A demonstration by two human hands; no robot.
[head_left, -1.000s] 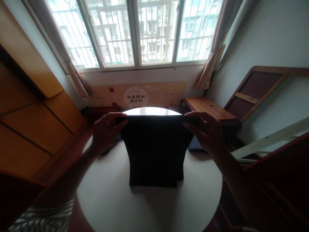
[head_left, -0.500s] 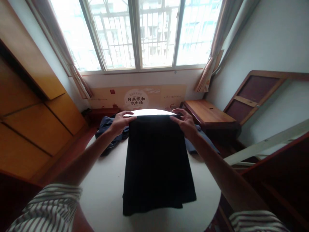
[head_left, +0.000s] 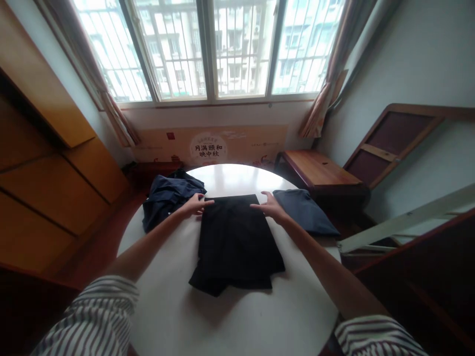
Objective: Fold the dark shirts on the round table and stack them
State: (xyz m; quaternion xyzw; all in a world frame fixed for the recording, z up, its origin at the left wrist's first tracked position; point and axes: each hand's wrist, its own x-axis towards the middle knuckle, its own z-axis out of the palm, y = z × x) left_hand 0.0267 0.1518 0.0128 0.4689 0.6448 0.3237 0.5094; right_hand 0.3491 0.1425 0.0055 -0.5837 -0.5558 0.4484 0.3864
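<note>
A black folded garment lies flat on the white round table, its lower end rumpled. My left hand rests on its upper left corner, fingers spread and holding nothing. My right hand sits at its upper right corner, fingertips on the cloth and not gripping. A crumpled navy garment lies beyond my left hand, and a folded blue-grey garment lies beyond my right hand.
Striped sleeves cover my upper arms at the bottom of the view. A wooden bench stands past the table on the right, with a leaning wooden frame beyond it. Wooden cabinets fill the left side, and a barred window is ahead.
The black garment has dropped from my hands onto the table and lies shorter and flat. My hands have let go of its top edge and now rest on it, showing both blue garments.
</note>
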